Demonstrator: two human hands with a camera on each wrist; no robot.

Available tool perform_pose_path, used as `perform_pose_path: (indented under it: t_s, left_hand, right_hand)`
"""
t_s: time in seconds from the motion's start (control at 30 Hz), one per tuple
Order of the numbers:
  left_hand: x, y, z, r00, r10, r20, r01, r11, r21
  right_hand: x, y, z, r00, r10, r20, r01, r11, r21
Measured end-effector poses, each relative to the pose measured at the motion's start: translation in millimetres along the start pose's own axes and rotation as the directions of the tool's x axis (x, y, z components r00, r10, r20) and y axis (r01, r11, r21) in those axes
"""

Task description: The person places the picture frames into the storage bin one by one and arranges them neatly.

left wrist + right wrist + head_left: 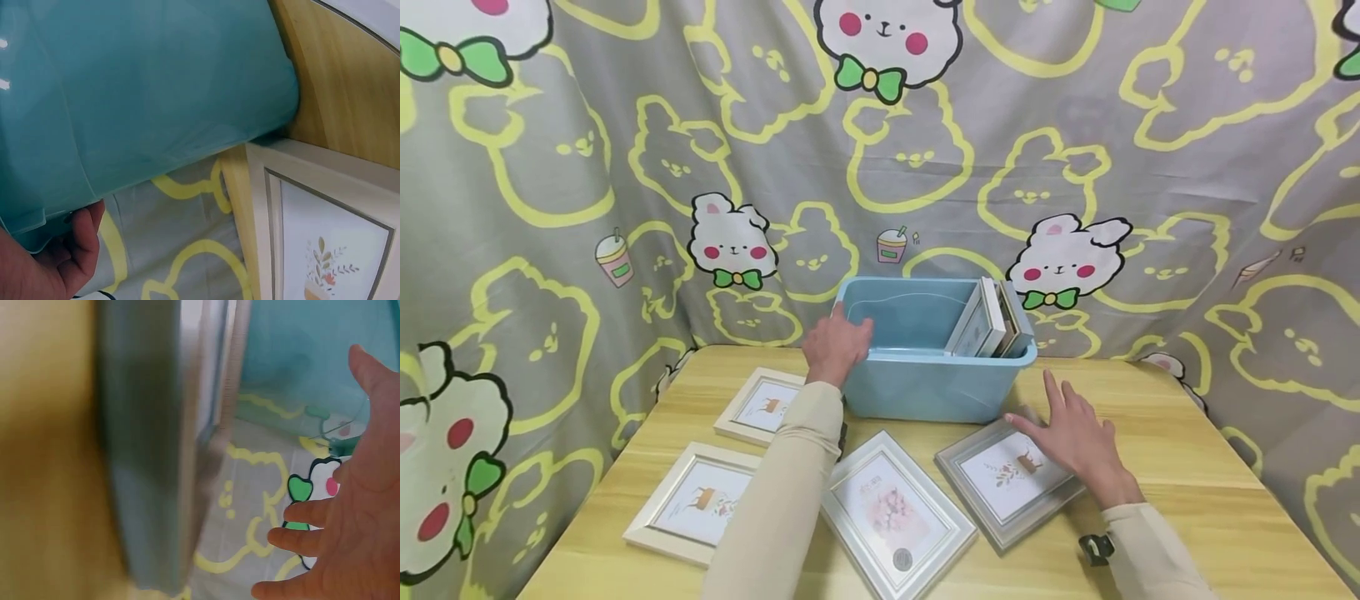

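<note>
A blue plastic bin [925, 387] stands at the back of the table, with several picture frames [988, 321] leaning upright in its right end. My left hand [837, 343] grips the bin's left rim; in the left wrist view its fingers [84, 240] curl around the edge. My right hand [1078, 437], fingers spread and holding nothing, hovers by a grey picture frame [1007, 479] in front of the bin's right side. Whether it touches that frame is unclear in the head view; the right wrist view shows the palm [362, 512] apart from it.
A silver frame with a pink flower picture [891, 508] lies at the front middle. Two cream frames lie at the left, one nearer [692, 500] and one farther [760, 404], partly behind my left arm. A patterned curtain [917, 167] hangs behind the wooden table [1195, 500].
</note>
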State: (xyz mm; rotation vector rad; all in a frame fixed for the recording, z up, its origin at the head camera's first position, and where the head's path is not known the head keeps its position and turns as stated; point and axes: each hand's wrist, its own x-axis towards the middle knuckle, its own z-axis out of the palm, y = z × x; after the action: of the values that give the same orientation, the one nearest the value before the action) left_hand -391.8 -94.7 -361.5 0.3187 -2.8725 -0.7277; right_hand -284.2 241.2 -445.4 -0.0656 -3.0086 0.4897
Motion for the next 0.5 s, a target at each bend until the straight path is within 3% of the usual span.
perform_pose_path:
  t_s: [0.5]
  left_hand:
    - [1.0,-1.2,2.3,1.000,0.008,0.005,-0.008,1.000,-0.016]
  right_hand:
    - [-13.4,16.4,22.2,0.991,-0.013,0.133,0.009,0.999,0.031]
